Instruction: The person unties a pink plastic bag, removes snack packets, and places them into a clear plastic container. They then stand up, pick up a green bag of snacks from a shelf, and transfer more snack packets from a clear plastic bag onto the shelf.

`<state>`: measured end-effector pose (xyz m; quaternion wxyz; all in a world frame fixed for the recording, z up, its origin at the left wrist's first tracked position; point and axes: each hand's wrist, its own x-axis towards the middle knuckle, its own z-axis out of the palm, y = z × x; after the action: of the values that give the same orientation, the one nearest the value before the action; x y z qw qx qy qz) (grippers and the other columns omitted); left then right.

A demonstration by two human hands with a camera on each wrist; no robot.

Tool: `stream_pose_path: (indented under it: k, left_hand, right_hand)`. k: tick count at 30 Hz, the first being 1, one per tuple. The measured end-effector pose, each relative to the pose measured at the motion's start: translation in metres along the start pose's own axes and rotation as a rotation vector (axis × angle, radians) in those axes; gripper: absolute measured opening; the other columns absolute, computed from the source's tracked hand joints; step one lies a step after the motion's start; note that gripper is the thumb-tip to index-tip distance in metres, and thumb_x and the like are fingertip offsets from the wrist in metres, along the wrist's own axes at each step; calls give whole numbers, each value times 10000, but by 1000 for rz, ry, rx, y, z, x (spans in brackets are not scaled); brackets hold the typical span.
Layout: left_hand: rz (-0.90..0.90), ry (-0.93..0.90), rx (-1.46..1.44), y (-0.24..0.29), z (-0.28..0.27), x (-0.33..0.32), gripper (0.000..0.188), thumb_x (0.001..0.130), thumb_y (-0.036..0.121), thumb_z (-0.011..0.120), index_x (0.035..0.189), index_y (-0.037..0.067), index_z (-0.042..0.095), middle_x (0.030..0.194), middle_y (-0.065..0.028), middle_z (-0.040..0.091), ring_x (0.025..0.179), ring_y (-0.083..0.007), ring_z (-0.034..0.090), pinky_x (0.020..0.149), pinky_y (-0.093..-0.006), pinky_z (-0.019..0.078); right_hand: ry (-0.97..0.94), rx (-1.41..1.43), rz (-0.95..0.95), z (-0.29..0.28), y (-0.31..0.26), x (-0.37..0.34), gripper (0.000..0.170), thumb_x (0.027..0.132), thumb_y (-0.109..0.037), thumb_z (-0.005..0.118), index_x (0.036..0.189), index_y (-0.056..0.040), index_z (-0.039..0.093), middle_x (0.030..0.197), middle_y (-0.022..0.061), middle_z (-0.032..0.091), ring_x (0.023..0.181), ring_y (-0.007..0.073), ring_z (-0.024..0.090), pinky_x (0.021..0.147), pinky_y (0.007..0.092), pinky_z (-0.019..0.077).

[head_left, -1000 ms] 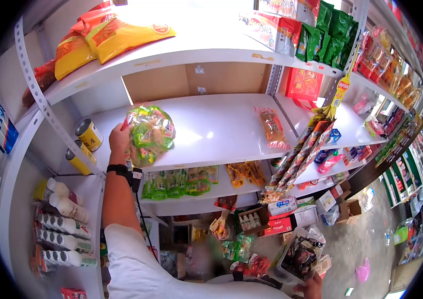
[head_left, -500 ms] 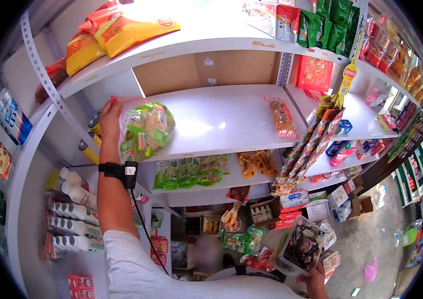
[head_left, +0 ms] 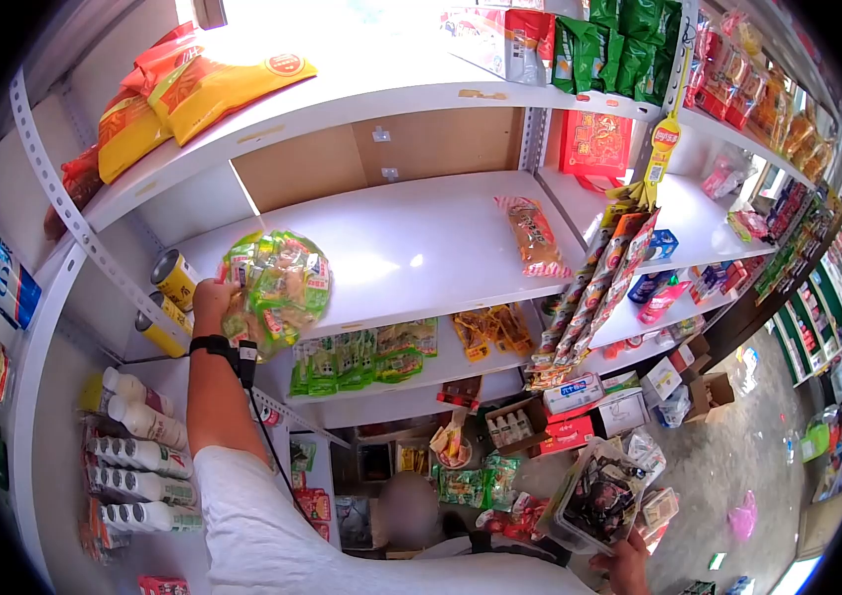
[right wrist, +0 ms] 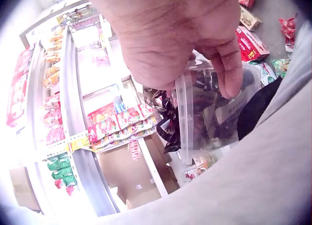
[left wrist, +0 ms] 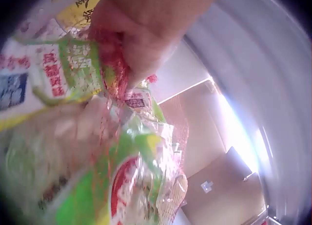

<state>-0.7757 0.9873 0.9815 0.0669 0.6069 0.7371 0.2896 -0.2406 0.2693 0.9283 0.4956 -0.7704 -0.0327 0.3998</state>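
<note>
My left hand (head_left: 213, 309) grips the gathered red mesh neck (left wrist: 114, 71) of a net bag. Green-and-clear snack packets (head_left: 287, 283) fill this bag, which overlaps the front left of the middle white shelf (head_left: 421, 223) in the head view. Low at the right, my right hand (head_left: 623, 567) holds a clear plastic tub (head_left: 562, 518) at its side. In the right wrist view the thumb and fingers pinch over the tub's rim (right wrist: 186, 113). Dark wrapped packets (head_left: 600, 496) fill the tub.
Two yellow cans (head_left: 175, 279) stand left of the net bag. A packaged bread roll (head_left: 535, 238) lies at the shelf's right, beside hanging sachet strips (head_left: 595, 297). Green packets (head_left: 342, 365) lie one shelf below. White-capped bottles (head_left: 148, 458) stand at lower left, boxes (head_left: 570, 436) on the floor.
My left hand first rose at the bag's mesh neck, then came down again toward the shelf's front left, the bag with it. My right hand keeps its hold on the tub.
</note>
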Motion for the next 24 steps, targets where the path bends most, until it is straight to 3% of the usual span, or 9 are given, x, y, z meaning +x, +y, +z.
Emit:
stream_pose_path:
  k: [1,2,5,7,9,12,15,20,24]
  left_hand:
    - [-15,-163,14,1,-8,2,607,781,455,778,1122,-44,714,1076,-284,716,1026,-385,701,889,-455,529]
    - [104,-12,84,-3,-3,9,528,861,474,707,1009,-32,743,939,-268,725,912,-389,722,813,-460,539]
    - [94,154,-286,11,-9,14,511,905,455,662,1065,-26,730,986,-266,724,930,-403,715,805,-453,539]
    - [68,159,-403,35,-28,1,387,955,342,666,1116,-3,735,974,-158,762,863,-257,719,772,-365,536]
    - [12,114,-677,66,-49,-28,301,981,269,670,1131,20,748,948,-74,766,842,-160,691,782,-304,524]
    - [274,94,-1041,109,-89,-95,197,1005,175,659,1120,47,754,956,10,714,875,-72,614,812,-236,487]
    - [366,31,-978,126,-129,-165,176,1013,153,646,1112,35,731,999,1,694,942,-100,615,859,-248,476]
    - [273,-298,-982,106,-136,-265,149,997,132,648,1080,28,714,1047,-18,697,987,-117,614,888,-274,480]
    - [44,-647,-770,84,-44,-345,128,979,99,646,1055,30,722,1003,-12,703,949,-110,625,894,-279,492]
  right_hand:
    - [3,-25,2,0,-3,-2,422,1027,-226,575,1406,-43,554,1024,106,728,698,242,724,665,362,605]
    - [10,-51,0,2,-8,-5,389,1023,-208,576,1375,-43,582,1019,95,728,714,226,718,673,344,596]
    - [-4,-26,-37,3,-2,3,379,964,-157,541,1311,-29,620,978,109,717,686,224,696,622,334,583]
    - [-64,122,-94,-9,37,36,483,860,-128,463,1310,-2,582,915,182,695,566,282,675,488,385,593]
    - [-82,127,-57,-8,31,40,439,859,-117,459,1256,18,589,874,183,690,554,285,676,491,381,595]
    - [-117,156,-47,3,16,43,403,865,-112,463,1223,36,575,871,180,681,576,290,683,495,371,596]
    - [-118,135,-38,4,15,51,409,869,-114,464,1237,35,562,884,183,677,604,290,689,507,372,598]
    - [-177,113,-62,7,7,60,422,908,-159,504,1290,15,548,873,160,663,637,268,694,555,357,598]
    - [-235,47,-56,9,11,70,415,936,-180,489,1298,12,558,846,135,677,615,238,686,551,336,579]
